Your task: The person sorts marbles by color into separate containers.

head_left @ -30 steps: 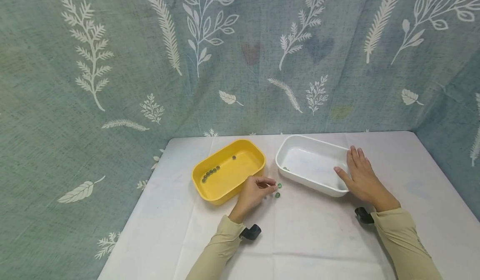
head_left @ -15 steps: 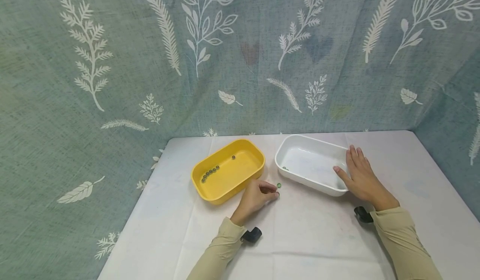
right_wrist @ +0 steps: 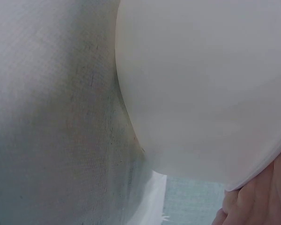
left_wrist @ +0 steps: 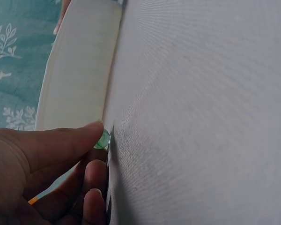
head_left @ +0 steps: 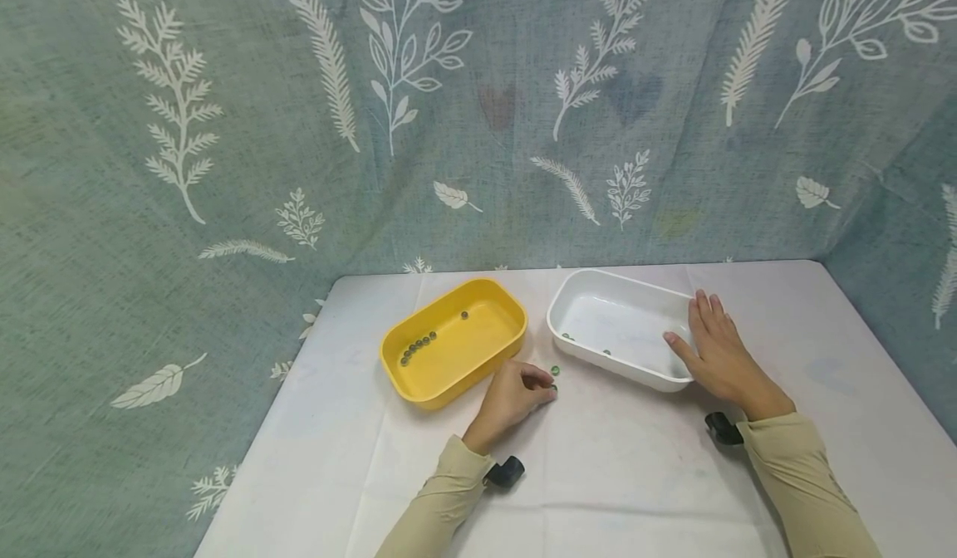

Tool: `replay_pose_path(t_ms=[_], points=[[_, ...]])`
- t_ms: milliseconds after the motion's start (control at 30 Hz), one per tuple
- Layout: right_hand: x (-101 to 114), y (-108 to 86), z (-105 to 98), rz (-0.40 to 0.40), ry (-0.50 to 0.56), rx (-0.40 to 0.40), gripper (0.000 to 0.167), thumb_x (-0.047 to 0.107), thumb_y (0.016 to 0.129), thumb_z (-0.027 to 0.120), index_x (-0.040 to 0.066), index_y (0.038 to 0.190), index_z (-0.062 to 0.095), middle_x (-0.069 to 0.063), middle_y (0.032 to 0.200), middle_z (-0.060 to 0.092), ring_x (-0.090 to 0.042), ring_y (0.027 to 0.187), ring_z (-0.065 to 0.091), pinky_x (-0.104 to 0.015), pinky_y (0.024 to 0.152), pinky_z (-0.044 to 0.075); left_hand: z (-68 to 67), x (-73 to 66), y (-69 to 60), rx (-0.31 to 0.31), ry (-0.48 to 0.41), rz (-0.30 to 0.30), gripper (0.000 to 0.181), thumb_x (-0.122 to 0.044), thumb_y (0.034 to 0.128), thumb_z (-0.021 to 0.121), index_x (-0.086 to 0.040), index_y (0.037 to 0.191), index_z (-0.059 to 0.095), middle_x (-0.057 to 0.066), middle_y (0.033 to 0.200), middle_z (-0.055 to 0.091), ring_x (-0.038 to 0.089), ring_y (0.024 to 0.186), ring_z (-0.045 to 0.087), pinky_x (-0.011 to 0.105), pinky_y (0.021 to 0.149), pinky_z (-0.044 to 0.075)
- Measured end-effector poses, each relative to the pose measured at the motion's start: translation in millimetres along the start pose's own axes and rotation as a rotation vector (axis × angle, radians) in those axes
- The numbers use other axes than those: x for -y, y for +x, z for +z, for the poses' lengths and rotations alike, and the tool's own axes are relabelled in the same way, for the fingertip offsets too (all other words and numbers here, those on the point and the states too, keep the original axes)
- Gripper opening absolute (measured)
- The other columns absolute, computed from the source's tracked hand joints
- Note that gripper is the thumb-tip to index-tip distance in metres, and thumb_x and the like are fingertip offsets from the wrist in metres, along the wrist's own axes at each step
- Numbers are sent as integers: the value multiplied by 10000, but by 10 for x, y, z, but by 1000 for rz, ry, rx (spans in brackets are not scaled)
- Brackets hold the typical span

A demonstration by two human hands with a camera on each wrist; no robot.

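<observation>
In the head view my left hand (head_left: 512, 398) is on the white cloth in front of the yellow tray (head_left: 437, 396). Its thumb and index finger pinch a small green glass marble (left_wrist: 102, 139), seen close up in the left wrist view. Another green marble (head_left: 556, 370) lies just beyond the fingertips. My right hand (head_left: 720, 360) rests with straight fingers on the right end of the white tray (head_left: 635, 373), thumb spread over its inside. Only part of that hand shows in the right wrist view, against the tray's rim.
Several dark marbles (head_left: 419, 344) sit in the yellow tray, most of them in a row, with one marble (head_left: 464, 315) apart. Inside the white tray, two marbles (head_left: 607, 352) lie near the front wall. A patterned curtain (head_left: 478, 126) hangs behind the table.
My left hand has shifted slightly toward me, from the farther green marble to the nearer one, now pinched. A second marble has come into sight in the white tray. My right hand stays put.
</observation>
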State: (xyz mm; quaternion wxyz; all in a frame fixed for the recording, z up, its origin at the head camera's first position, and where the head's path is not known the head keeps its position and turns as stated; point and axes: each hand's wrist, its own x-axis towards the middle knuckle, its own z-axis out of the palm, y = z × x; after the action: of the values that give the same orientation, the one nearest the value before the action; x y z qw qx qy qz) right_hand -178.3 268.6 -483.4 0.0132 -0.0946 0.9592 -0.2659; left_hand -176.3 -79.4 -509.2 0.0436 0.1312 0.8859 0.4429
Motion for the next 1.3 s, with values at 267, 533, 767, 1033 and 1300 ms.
replay_pose_path(t_ms=[267, 533, 767, 1033, 1300], points=[[-13, -4, 3, -2, -2, -10, 928, 553, 1094, 329, -145, 1586, -34, -335, 1692, -102, -528, 1574, -121, -714, 1251, 2, 34, 4, 10, -2, 31, 11, 85, -94, 823, 855, -99, 905, 832, 2, 819, 772, 2, 713, 586, 168, 670, 501], [-2, -4, 0, -4, 6, -1, 926, 550, 1095, 332, -144, 1587, -34, -322, 1694, -121, -524, 1573, -133, -709, 1253, -3, 9, 0, 12, -3, -4, 2, 68, -142, 860, 831, -128, 926, 832, 3, 916, 800, 22, 768, 620, 183, 684, 523], [3, 5, -1, -9, 6, 0, 921, 548, 1096, 332, -139, 1590, -34, -313, 1696, -133, -514, 1573, -155, -709, 1253, -10, -73, -77, 36, -15, -104, -25, 79, -170, 888, 811, -121, 948, 822, 30, 888, 786, 47, 690, 612, 191, 608, 516], [-7, 0, -1, -9, -5, -12, 922, 544, 1095, 340, -150, 1587, -15, -330, 1695, -104, -531, 1573, -124, -726, 1243, 13, -159, -216, 102, -47, -161, 47, 105, -129, 887, 791, -78, 972, 826, 44, 900, 804, 59, 785, 647, 195, 731, 536], [-12, -1, 6, -5, 11, -1, 920, 547, 1096, 337, -132, 1592, -36, -309, 1698, -131, -512, 1574, -153, -711, 1253, -8, -229, -334, 246, -87, -231, 69, 136, -160, 875, 827, -80, 985, 830, 86, 969, 810, 66, 857, 677, 218, 816, 558]])
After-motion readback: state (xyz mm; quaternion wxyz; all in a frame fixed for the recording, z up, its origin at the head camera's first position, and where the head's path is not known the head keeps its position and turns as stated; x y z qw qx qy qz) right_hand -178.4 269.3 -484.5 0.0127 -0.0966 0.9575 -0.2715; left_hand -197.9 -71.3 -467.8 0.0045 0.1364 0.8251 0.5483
